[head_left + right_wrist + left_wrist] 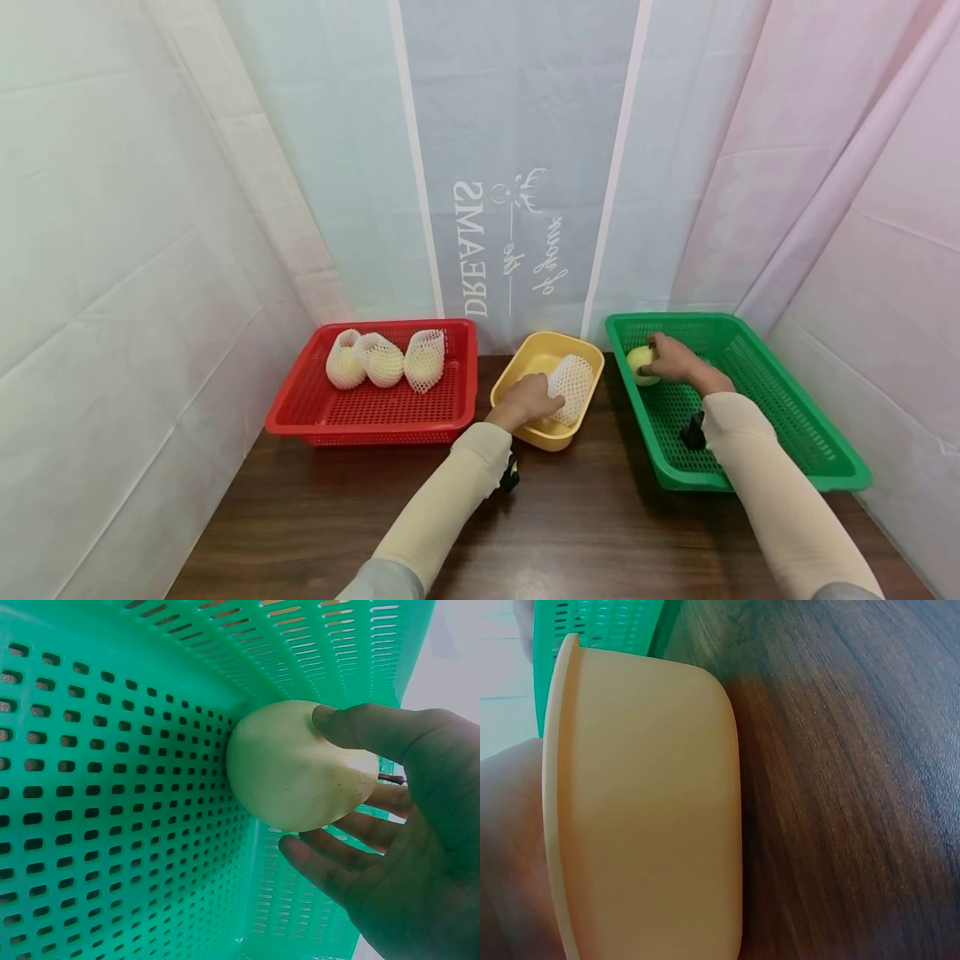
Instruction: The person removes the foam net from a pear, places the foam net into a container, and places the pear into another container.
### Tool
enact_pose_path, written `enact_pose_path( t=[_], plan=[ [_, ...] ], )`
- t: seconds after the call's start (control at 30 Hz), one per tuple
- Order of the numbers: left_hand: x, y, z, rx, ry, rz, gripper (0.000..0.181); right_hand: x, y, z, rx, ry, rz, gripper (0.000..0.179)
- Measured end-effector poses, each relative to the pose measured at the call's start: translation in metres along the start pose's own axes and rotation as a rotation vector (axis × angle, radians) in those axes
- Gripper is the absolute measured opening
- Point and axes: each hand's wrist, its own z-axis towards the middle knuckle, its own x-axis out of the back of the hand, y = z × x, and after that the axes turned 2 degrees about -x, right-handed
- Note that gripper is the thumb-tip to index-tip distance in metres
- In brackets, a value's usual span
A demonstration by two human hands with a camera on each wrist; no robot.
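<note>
In the head view my right hand [675,364] reaches into the green basket [840,475] and holds a pale yellow pear [641,365] against its left side. Up close in the right wrist view, the thumb lies on the pear [292,769] and the fingers curl around its lower side; a dark stem [391,779] points towards the palm. My left hand [531,398] is inside the yellow basin [517,367], pinching a white foam net [572,387]; some of its fingertips are hidden. The left wrist view mostly shows the basin's outer wall [652,802].
A red basket [367,408] stands at the left with three pears [382,362] in white foam nets near its back. All containers sit on a dark wooden table [570,525]. Hanging cloth [517,100] closes off the back and both sides.
</note>
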Motion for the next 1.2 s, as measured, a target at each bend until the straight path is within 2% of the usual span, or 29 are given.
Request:
enact_pose_path(
  t=[0.27,0.53,0.8,1.03,1.2],
  plan=[
    [0.003,0.002,0.001,0.001,0.007,0.025,0.037,0.005,-0.006,-0.001,-0.015,0.012,-0.022,0.075],
    [0.006,0.002,-0.005,-0.01,0.07,0.113,0.051,0.011,-0.013,-0.005,0.003,0.035,-0.047,0.071],
    [0.01,0.0,-0.009,-0.072,0.152,0.174,0.039,0.014,-0.021,-0.011,0.0,0.058,-0.045,0.067],
    [0.012,0.0,-0.01,-0.078,0.15,0.169,0.033,0.015,-0.026,-0.016,0.011,0.105,-0.08,0.063],
    [0.015,0.001,-0.013,-0.126,0.187,0.164,0.027,0.017,-0.034,-0.02,0.034,0.126,-0.084,0.062]
  ],
)
